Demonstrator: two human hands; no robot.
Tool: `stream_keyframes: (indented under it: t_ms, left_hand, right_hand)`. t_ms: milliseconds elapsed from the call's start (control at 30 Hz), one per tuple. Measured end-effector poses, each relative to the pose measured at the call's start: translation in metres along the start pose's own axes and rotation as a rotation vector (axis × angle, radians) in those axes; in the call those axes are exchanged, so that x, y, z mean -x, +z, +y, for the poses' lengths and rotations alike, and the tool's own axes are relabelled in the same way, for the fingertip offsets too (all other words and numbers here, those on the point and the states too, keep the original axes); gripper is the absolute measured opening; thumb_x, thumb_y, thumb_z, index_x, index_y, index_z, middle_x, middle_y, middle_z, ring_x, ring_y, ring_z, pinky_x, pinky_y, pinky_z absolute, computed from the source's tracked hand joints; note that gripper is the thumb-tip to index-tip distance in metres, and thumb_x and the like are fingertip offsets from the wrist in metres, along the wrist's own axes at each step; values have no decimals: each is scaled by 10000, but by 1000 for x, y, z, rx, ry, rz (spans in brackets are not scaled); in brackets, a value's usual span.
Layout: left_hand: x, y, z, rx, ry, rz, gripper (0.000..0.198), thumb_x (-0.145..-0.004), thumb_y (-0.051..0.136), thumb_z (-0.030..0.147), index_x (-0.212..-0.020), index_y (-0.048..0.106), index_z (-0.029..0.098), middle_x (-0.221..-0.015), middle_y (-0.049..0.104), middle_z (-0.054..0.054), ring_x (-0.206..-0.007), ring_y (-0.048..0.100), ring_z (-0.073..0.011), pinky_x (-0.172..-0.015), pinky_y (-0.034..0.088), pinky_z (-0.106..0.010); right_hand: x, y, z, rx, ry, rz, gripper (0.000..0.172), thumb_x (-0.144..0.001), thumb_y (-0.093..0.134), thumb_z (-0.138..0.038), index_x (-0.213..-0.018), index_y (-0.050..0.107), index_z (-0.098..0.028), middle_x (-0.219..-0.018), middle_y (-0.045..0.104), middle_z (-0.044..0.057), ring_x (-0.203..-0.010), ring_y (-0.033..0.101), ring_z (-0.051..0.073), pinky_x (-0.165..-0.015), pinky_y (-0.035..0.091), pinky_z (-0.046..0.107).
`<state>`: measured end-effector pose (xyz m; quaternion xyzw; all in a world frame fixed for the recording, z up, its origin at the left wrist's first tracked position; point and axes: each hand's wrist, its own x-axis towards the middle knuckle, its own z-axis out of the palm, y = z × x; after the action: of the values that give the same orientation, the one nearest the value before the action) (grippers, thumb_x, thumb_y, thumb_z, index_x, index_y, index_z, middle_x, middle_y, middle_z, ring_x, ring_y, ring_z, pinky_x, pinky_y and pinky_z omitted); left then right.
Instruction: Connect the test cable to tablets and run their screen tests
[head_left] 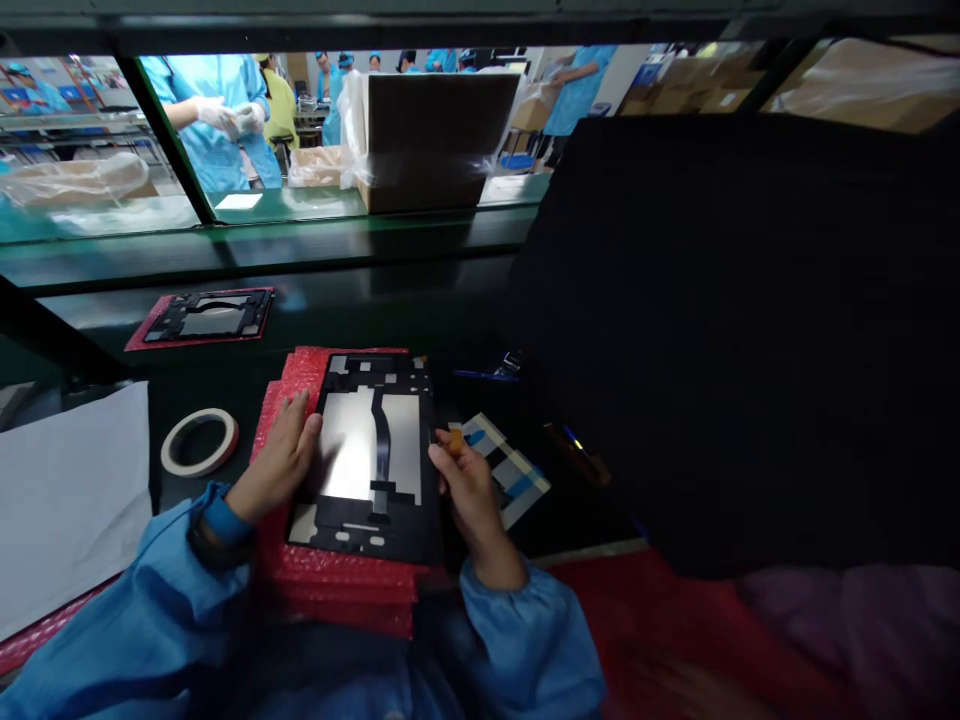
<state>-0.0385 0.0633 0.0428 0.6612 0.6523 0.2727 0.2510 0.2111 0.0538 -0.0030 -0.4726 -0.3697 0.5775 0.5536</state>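
Left grip (277, 455), fingers spread, presses flat against the edge of a black-framed panel with a silver sheet (360, 540), which lies on a stack of red bubble-wrap pouches (337, 590) on the counter (217, 385), while right grip (469, 490) pinches a small orange tab (455, 442) just beside the panel's right edge.

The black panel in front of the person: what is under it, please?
Stacked red bubble-wrap sheets lie under the black panel and show past its edges. The part directly beneath the panel is covered, so it cannot be seen.
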Motion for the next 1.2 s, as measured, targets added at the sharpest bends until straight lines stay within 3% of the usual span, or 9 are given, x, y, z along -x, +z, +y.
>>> stream_keyframes:
  t_ms: [167, 267, 333, 467, 600, 700, 900, 1100, 1200]
  left_hand:
    - [4, 14, 6, 34, -32, -11, 748, -968, 260, 520, -1500, 252, -5, -1600, 228, -248, -1504, 121, -301, -1219, 132, -520]
    - [5, 20, 9, 23, -32, 5, 739, -965, 268, 510, -1506, 239, 8, -1604, 214, -252, -1505, 131, -305, -1216, 146, -529]
    - [4, 19, 8, -2, -34, 19, 752, -954, 307, 510, -1501, 236, -1, -1604, 197, -268, -1505, 122, -323, -1212, 156, -537]
    - [3, 7, 8, -125, 63, 59, 738, -927, 403, 505, -1477, 294, 25, -1577, 267, -277, -1496, 167, -356, -1194, 208, -562]
    - [-2, -1, 24, -291, 247, 61, 654, -937, 410, 491, -1409, 400, 39, -1474, 437, -257, -1415, 363, -344, -1164, 300, -525]
    - [-9, 8, 47, -435, 344, 13, 640, -965, 367, 482, -1389, 420, 7, -1392, 510, -249, -1338, 432, -346, -1116, 361, -495]
    - [-19, 37, 75, -715, 253, -34, 767, -913, 396, 606, -1326, 492, -33, -1136, 586, -260, -1044, 545, -406, -888, 451, -535]
    - [-18, 39, 67, -520, 309, -57, 497, -898, 505, 371, -1283, 564, 61, -1166, 573, -236, -1094, 513, -402, -921, 433, -577]
    - [-18, 34, 65, -348, 358, -127, 357, -894, 453, 207, -1184, 643, 118, -1102, 619, -161, -1045, 581, -293, -949, 471, -456]
  right_hand:
    - [2, 2, 0, -68, 37, -14, 526, -630, 784, -578, -977, 691, -194, -551, 557, -65, -415, 410, 72, -410, 316, 206]
    - [1, 4, 1, -7, 9, -58, 482, -678, 751, -586, -980, 709, -212, -770, 701, 9, -610, 600, 141, -552, 463, 251]
    - [1, 4, 2, 126, -41, -57, 456, -719, 711, -603, -969, 717, -222, -866, 728, 35, -743, 652, 188, -665, 504, 295]
    - [4, -1, 4, 405, -170, 28, 555, -815, 526, -707, -990, 729, -222, -784, 697, 41, -712, 621, 193, -692, 489, 318]
    - [7, -9, 2, 344, -135, 74, 728, -904, 244, -729, -1008, 736, -202, -691, 624, 30, -611, 541, 156, -601, 450, 291]
    - [6, -14, 1, 282, -104, 90, 600, -873, 408, -710, -910, 732, -206, -691, 598, 14, -629, 533, 150, -605, 443, 275]
    - [7, -15, 5, 197, -89, 128, 447, -789, 611, -652, -859, 690, -218, -727, 595, -4, -637, 516, 140, -622, 439, 265]
    - [6, -19, 5, 22, -61, 101, 412, -868, 494, -583, -876, 714, -235, -704, 526, -11, -660, 516, 138, -648, 463, 256]
    - [6, -21, 5, 81, -94, 77, 321, -848, 564, -528, -887, 704, -242, -716, 556, -11, -671, 531, 140, -669, 471, 262]
